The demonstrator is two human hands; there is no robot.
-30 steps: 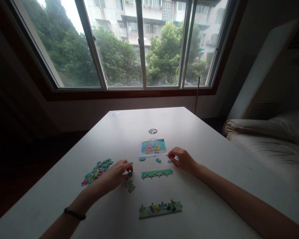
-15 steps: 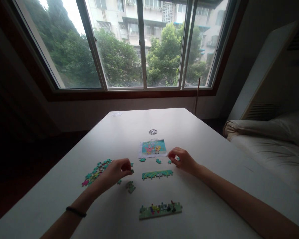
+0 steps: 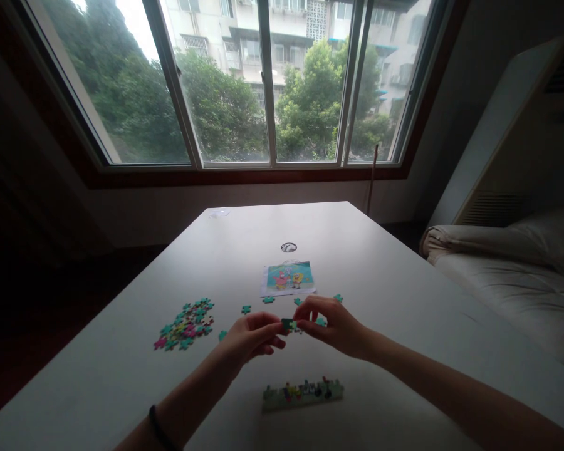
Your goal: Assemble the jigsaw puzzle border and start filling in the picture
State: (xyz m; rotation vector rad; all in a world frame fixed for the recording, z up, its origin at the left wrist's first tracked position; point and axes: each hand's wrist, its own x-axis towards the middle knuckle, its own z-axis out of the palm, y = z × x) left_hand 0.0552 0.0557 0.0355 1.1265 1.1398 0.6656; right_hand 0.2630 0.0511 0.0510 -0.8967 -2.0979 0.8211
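Observation:
My left hand [image 3: 259, 334] pinches a small dark green puzzle piece [image 3: 287, 324] between thumb and fingers. From the other side, my right hand [image 3: 333, 321] is closed, its fingertips meeting at the piece's right edge. Both hands are over the teal joined puzzle strip [image 3: 320, 322], which they mostly hide. Closer to me lies a green joined strip [image 3: 303, 396] with small coloured figures. Loose teal pieces, among them one piece [image 3: 246, 309] and another piece [image 3: 268, 300], lie beyond my hands. A heap of mixed puzzle pieces [image 3: 188, 326] is to the left.
Beyond the pieces, a picture sheet [image 3: 290, 277] with cartoon figures lies on the white table [image 3: 216, 263]. Farther back is a round hole [image 3: 289, 247] in the tabletop. A clear plastic scrap [image 3: 219, 213] rests at the far left corner. A padded seat [image 3: 498, 269] stands at right.
My left hand has moved right with its piece, and my right hand has come left and nearer to me. They now meet over the teal strip.

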